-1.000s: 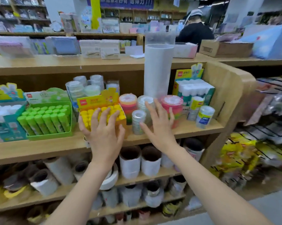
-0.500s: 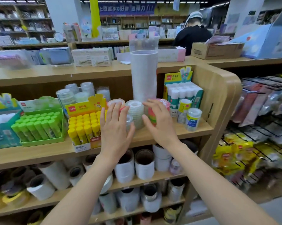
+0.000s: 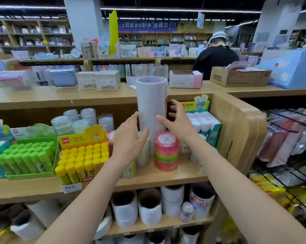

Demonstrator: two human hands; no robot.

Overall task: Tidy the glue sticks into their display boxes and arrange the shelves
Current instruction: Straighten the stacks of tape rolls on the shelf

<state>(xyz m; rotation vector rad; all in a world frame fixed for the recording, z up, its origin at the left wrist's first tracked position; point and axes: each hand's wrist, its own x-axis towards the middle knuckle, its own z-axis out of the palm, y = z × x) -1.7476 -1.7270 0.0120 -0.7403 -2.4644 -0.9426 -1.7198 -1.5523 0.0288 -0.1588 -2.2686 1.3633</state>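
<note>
Yellow-capped glue sticks (image 3: 83, 159) in their cardboard display box (image 3: 78, 140) sit just left of the left hand (image 3: 129, 138), but it and the right hand (image 3: 178, 124), both loose and empty, flank the tall upright white paper roll (image 3: 151, 103).

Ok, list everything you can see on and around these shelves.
Yellow box: one, yellow glue sticks, middle shelf.
Green box: one, green sticks, left of it.
White-cap box: one, teal, shelf's right end.
Tall roll: one, white, mid-shelf.
Tape stack: one, pink and green, before the roll.
Clear tapes: several, clear, shelf back.
Paper rolls: several, white, lower shelf.
Carton: one, brown, top shelf.
Person: one, black top, background.
Left hand: open, left of roll.
Right hand: open, right of roll.
</note>
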